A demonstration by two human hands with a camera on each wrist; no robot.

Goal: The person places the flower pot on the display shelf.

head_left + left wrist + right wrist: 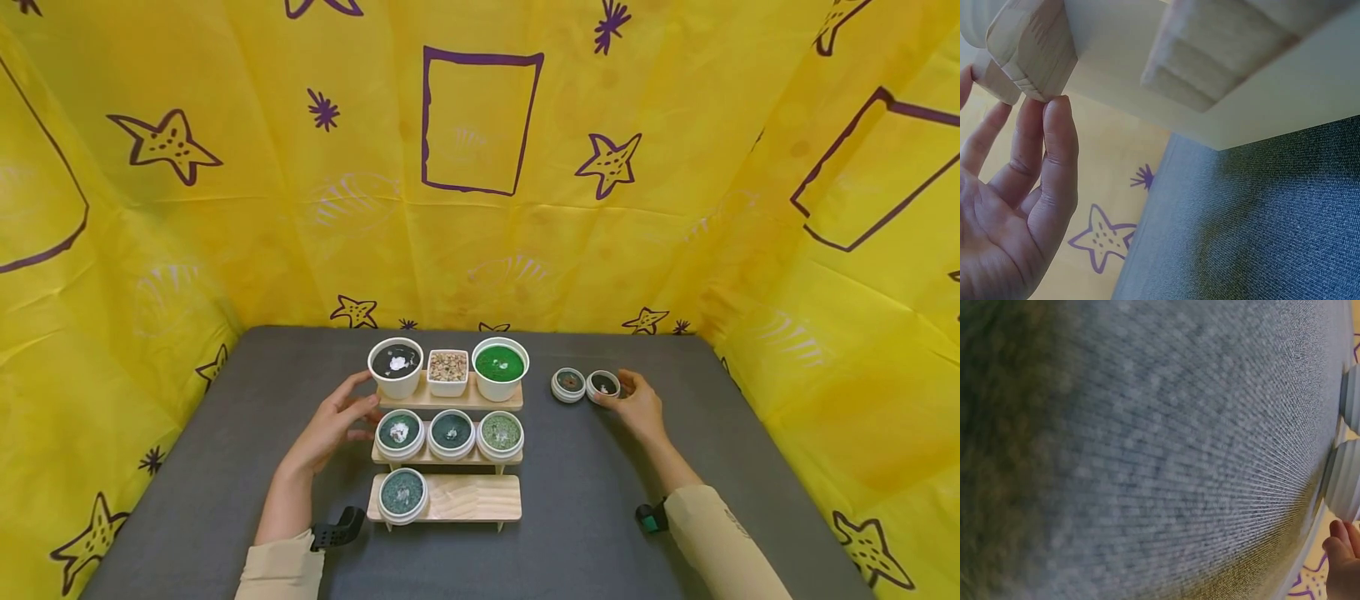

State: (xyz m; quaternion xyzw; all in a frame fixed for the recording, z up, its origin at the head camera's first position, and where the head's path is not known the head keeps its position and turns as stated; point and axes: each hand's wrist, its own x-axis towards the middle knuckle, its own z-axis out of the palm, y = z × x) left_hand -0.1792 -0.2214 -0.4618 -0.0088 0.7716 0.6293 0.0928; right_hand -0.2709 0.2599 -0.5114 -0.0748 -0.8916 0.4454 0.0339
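Observation:
A three-step wooden stand (pixel 480 497) carries white cups and jars. My left hand (pixel 330 429) is at the stand's left side, and its fingertips touch the wooden end of a step (pixel 1044 47) in the left wrist view. Near it are a white cup with dark contents (pixel 396 367) and a jar with green contents and a white patch (pixel 400 433). On the table to the right, my right hand (pixel 637 408) holds a small white jar with black contents (pixel 603 386) between thumb and fingers. A second small jar (pixel 567 384) stands beside it.
The top step also bears a square dish of speckled bits (pixel 447 372) and a cup of bright green (pixel 500 368). Several jars fill the middle step; one jar (pixel 402 494) stands on the lowest. Yellow cloth (pixel 480 233) surrounds the grey table (pixel 585 517).

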